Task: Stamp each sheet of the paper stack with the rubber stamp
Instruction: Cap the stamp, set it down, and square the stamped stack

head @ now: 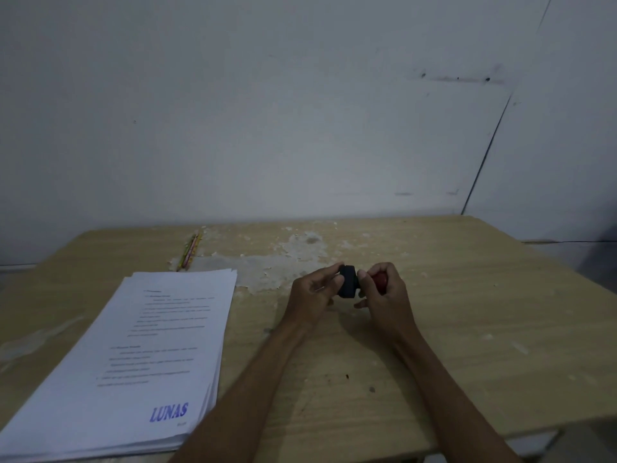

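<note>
A stack of white printed sheets lies on the left of the wooden table. Its top sheet bears a blue "LUNAS" stamp mark near the lower right corner. To the right of the stack, both hands hold the rubber stamp just above the table. My left hand pinches the stamp's black base between thumb and fingers. My right hand is curled round the red handle, most of which is hidden by the fingers.
Two thin pencils lie side by side behind the paper stack, near the back edge. The tabletop veneer is peeled in a pale patch at the back centre. A white wall stands right behind the table.
</note>
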